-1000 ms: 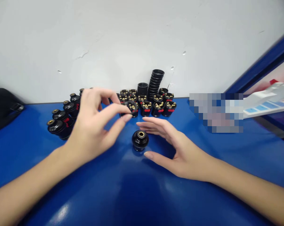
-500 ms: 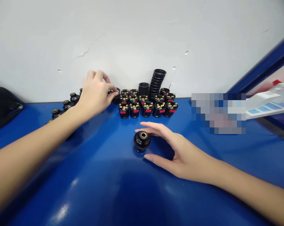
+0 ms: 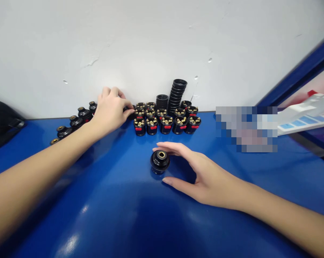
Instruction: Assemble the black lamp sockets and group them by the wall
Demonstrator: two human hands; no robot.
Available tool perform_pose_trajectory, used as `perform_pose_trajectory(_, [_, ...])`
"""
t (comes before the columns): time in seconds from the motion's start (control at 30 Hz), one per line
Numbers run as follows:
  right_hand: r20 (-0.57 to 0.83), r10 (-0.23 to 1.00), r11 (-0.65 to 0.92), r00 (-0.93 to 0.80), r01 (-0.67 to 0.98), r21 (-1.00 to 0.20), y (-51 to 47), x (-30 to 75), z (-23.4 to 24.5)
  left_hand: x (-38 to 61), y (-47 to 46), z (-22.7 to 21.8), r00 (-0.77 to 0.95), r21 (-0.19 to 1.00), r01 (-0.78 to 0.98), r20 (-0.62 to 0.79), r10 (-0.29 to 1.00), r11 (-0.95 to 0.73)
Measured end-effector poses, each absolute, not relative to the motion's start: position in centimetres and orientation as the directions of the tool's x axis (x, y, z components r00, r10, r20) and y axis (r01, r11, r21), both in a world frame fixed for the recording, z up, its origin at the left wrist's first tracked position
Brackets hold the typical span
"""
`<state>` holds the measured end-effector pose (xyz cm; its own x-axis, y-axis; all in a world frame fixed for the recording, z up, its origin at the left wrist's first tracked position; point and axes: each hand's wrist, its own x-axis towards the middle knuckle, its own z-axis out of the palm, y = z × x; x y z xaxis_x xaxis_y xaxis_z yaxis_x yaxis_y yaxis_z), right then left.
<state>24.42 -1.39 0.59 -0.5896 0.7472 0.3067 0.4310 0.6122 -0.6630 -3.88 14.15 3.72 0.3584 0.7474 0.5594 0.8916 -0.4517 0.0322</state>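
Legible inscriptions: we read none. Black domed caps (image 3: 76, 122), left: red marks, partly hidden, too small for us to decipher. Black cylinders with brass contacts (image 3: 151, 126): red tabs (image 3: 167, 127), on which we make out no lettering. Pixelated patch (image 3: 246, 129), right: unreadable to us.

The left hand (image 3: 111, 107) is covering much of a dark part (image 3: 131, 114) at its fingertips, so that part's full shape is not showing. The left forearm (image 3: 51, 161) is hiding the lower sides of the nearest domed pieces (image 3: 63, 132). 1 black cap (image 3: 160, 163) is blocking some fingertips of the right hand (image 3: 204, 175). The picture's edges are cutting off 2 forearms, a black bag (image 3: 3, 125) and a white object (image 3: 304, 111). Mosaic squares (image 3: 245, 129) are masking the area beside that object.
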Motion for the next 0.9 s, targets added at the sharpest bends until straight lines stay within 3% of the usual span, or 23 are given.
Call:
perform_pose_trajectory(0.13, [0.296, 0.747, 0.607, -0.595, 0.431, -0.668, -1.5, 24.4, 0.6, -4.1, 14.2, 4.0, 0.36, 0.017, 0.894, 0.564, 0.743, -0.447])
perform_pose_trajectory(0.33, [0.31, 0.759, 0.607, -0.572, 0.451, -0.654, -1.5, 24.3, 0.5, -2.2, 8.2, 4.7, 0.327, 0.149, 0.773, 0.74, 0.588, -0.617])
perform_pose_trajectory(0.43, [0.356, 0.735, 0.644, -0.578, 0.429, -0.633, -1.4, 24.2, 0.0, -0.2, 2.7, 4.1, 0.497, 0.177, 0.7, 0.576, 0.649, -0.692])
perform_pose_trajectory(0.5, [0.378, 0.719, 0.663, -0.583, 0.411, -0.626, -1.3, 24.2, -0.2, 0.8, -0.1, 3.1, 0.573, 0.132, 0.681, 0.518, 0.636, -0.72])
perform_pose_trajectory(0.6, [0.375, 0.692, 0.681, -0.617, 0.385, -0.623, -1.2, 24.1, 0.0, 1.5, -2.0, 1.7, 0.593, 0.114, 0.654, 0.536, 0.601, -0.747])
perform_pose_trajectory(0.8, [0.304, 0.766, 0.589, -0.567, 0.428, -0.686, -1.1, 24.1, 0.8, 1.5, -1.9, 1.3, 0.459, 0.541, 0.533, 0.461, 0.759, -0.651])
perform_pose_trajectory(0.9, [0.298, 0.767, 0.574, -0.568, 0.401, -0.714, -1.3, 24.2, 1.1, 1.4, -1.9, 1.7, 0.453, 0.545, 0.542, 0.453, 0.768, -0.64])
